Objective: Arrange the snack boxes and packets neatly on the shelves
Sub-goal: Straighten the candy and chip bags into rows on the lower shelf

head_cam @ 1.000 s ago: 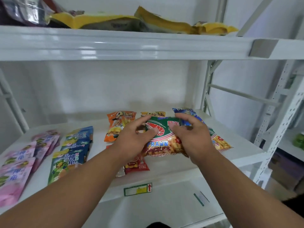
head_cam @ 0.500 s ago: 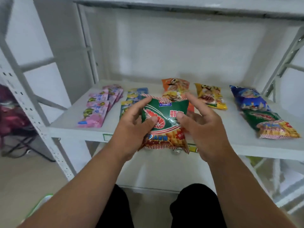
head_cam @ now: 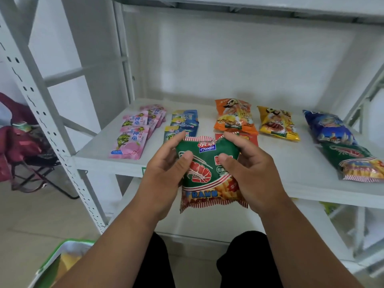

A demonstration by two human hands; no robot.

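Head view: both hands, the left hand [head_cam: 166, 171] and the right hand [head_cam: 251, 173], grip a green prawn cracker packet [head_cam: 207, 175] by its sides, held upright just before the shelf [head_cam: 99, 156]. Behind lie pink packets [head_cam: 133, 140], blue packets [head_cam: 184, 123] and an orange packet [head_cam: 234, 116].

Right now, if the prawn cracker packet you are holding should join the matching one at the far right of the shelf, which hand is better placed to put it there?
Probably the right hand: it grips the held prawn cracker packet on the side nearer the matching packet, so the left hand would reach across.
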